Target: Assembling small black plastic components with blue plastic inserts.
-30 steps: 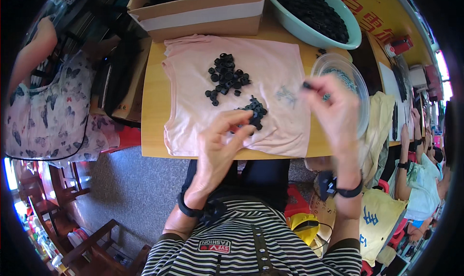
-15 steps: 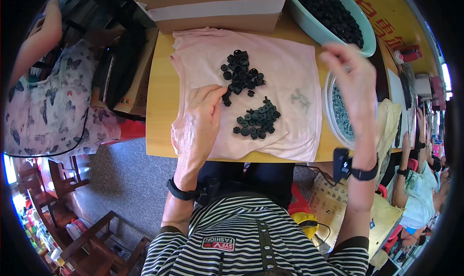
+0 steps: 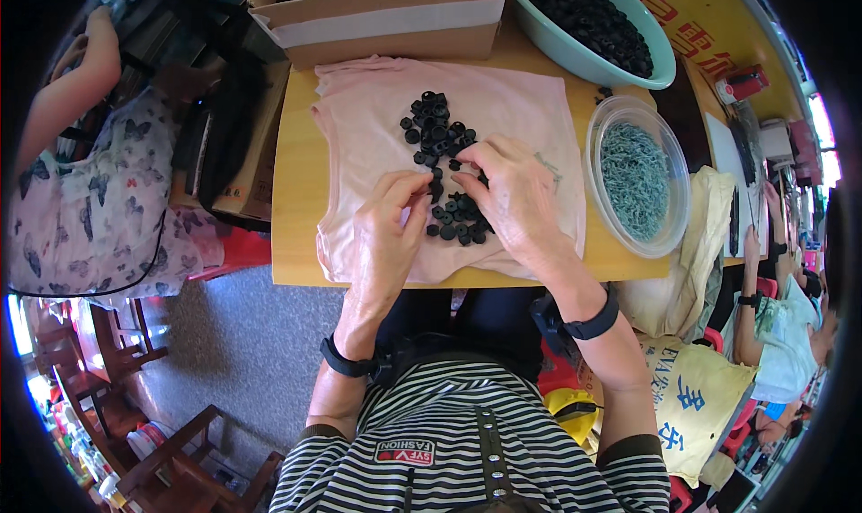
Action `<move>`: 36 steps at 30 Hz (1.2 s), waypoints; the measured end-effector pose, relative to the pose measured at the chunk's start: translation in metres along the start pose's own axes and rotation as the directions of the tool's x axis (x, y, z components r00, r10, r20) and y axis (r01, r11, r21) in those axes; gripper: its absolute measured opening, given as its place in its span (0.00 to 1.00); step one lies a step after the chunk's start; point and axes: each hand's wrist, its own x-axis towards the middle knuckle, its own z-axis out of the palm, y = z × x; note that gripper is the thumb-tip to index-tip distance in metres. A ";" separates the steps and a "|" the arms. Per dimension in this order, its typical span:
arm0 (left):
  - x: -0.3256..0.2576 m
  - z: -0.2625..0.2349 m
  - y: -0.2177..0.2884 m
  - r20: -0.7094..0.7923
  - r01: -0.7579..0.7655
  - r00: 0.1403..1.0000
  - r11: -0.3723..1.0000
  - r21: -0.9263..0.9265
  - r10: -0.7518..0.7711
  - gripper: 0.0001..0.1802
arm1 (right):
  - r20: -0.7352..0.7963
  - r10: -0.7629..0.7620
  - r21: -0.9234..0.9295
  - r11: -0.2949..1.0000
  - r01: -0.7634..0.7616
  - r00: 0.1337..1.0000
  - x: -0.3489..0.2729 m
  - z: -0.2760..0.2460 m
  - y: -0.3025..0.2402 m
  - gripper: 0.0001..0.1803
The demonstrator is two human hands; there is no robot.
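My left hand (image 3: 391, 225) is over the pink cloth (image 3: 359, 109), thumb and fingertips pinching a small black plastic part (image 3: 436, 186). From the right, my right hand (image 3: 516, 194) faces it, fingers closed around another small black piece (image 3: 455, 164). Above the hands lies a loose heap of black knob-like parts (image 3: 431, 113). A lower group of black parts (image 3: 460, 233), some six-sided, sits between my hands, partly covered by the right one. A few grey screws (image 3: 546, 166) lie on the cloth behind my right hand, mostly hidden.
Right of the cloth stands a clear round tub (image 3: 596, 190) full of grey-green screws. At the back are a cardboard box (image 3: 386, 23) and a pale green basin (image 3: 575, 59) heaped with black parts. Another person's arm (image 3: 81, 86) is at far left; people sit at far right.
My right hand has moved left and down from near the screw tub to the black parts. My left hand has shifted slightly right and down, now pinching a part. The view has shifted a little.
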 end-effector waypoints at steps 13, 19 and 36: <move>0.002 -0.003 0.026 -0.046 -0.039 0.998 0.995 0.091 0.043 0.12 | -0.054 0.166 0.177 0.972 -0.154 0.985 -0.019 -0.025 0.005 0.08; 0.019 0.027 0.040 0.032 -0.092 0.995 0.993 0.078 0.090 0.09 | 0.122 0.353 0.107 0.925 -0.366 0.928 -0.074 -0.062 0.028 0.06; 0.051 0.089 0.040 0.356 -0.460 0.875 0.792 0.402 0.327 0.04 | -0.027 0.185 0.140 0.974 -0.179 0.982 -0.092 -0.048 0.040 0.08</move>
